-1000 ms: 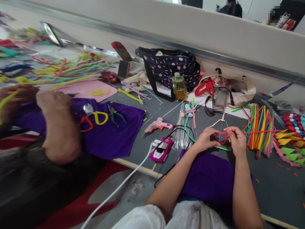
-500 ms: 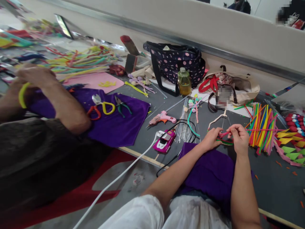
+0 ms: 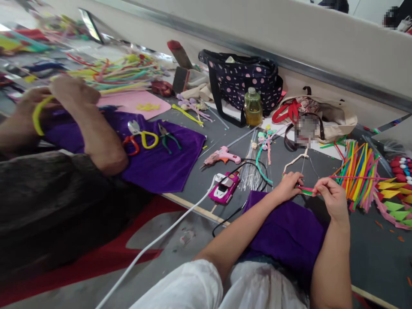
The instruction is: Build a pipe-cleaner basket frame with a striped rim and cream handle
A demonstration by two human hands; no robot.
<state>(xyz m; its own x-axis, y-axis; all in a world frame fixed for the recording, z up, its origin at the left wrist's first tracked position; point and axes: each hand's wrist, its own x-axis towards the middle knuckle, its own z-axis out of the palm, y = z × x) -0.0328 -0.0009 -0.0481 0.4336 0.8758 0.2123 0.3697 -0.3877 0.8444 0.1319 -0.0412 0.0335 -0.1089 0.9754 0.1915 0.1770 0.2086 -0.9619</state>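
My left hand [image 3: 289, 187] is closed, its fingertips pinching the left end of a short pink-and-green band [image 3: 305, 189]. My right hand [image 3: 331, 196] pinches a thin pink strip at the band's other end. Beyond the fingers the strip's long tail [image 3: 367, 177] runs right, over a bundle of colourful strips [image 3: 358, 171]. Just behind my left hand is a cream-wrapped bent wire piece [image 3: 294, 162]; whether it joins the band I cannot tell. Purple cloth [image 3: 283, 236] lies below my forearms.
Left of my hands lie a pink glue gun [image 3: 222, 156], a magenta toy-car-shaped device [image 3: 224, 189] with a white cable, and clear sticks [image 3: 252, 171]. A bottle [image 3: 253, 107] stands by a dotted bag [image 3: 241, 81]. A co-worker's hands [image 3: 74, 92] work at left, near scissors [image 3: 141, 137] and pliers [image 3: 169, 138].
My right hand has moved slightly right and down, away from my left. The pink strip, bunched by my left fingers before, now stretches straight between both hands. The view has shifted a little.
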